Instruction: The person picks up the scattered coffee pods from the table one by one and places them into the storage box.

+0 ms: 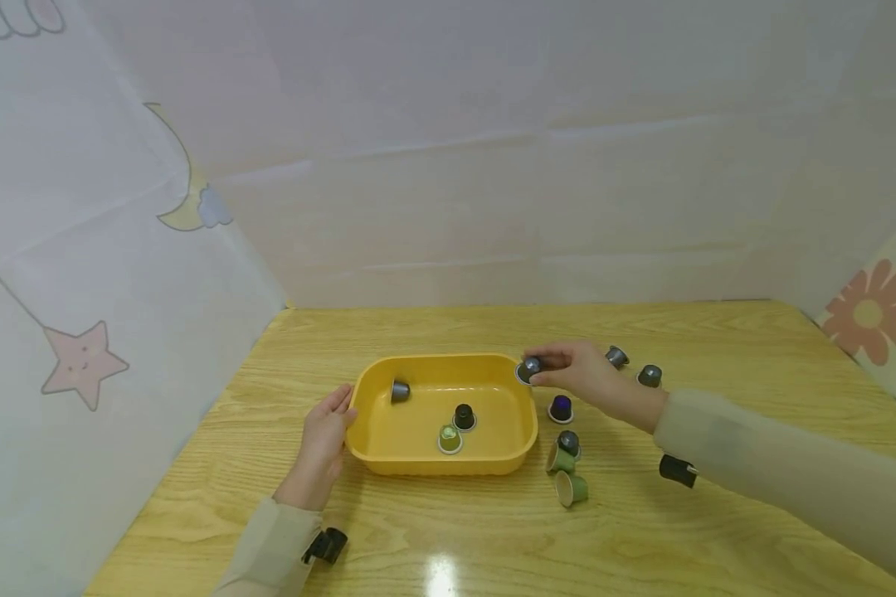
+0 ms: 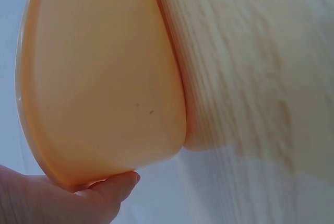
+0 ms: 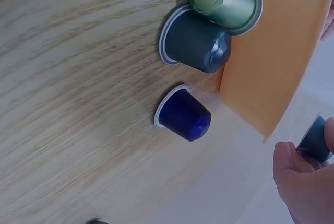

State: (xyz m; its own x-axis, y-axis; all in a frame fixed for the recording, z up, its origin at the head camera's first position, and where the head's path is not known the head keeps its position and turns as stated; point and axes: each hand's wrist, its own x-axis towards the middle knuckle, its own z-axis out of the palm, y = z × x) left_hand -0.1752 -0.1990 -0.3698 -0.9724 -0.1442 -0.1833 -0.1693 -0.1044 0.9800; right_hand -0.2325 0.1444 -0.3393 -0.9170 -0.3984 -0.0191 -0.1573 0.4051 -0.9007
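Note:
A yellow tray stands on the table. My left hand grips its left end at the rim; in the left wrist view the fingers lie against the tray's outer wall. My right hand pinches a dark grey coffee capsule between thumb and fingers, at the tray's right rim; the right wrist view shows the same capsule held up. Inside the tray, a grey capsule lies on its side at left, while a black capsule and a lime-green capsule stand near the middle.
Right of the tray are a blue capsule, a dark capsule touching a green capsule, and another green capsule on its side. Beyond my right hand are a grey capsule and a dark one. A wall cloth hangs behind.

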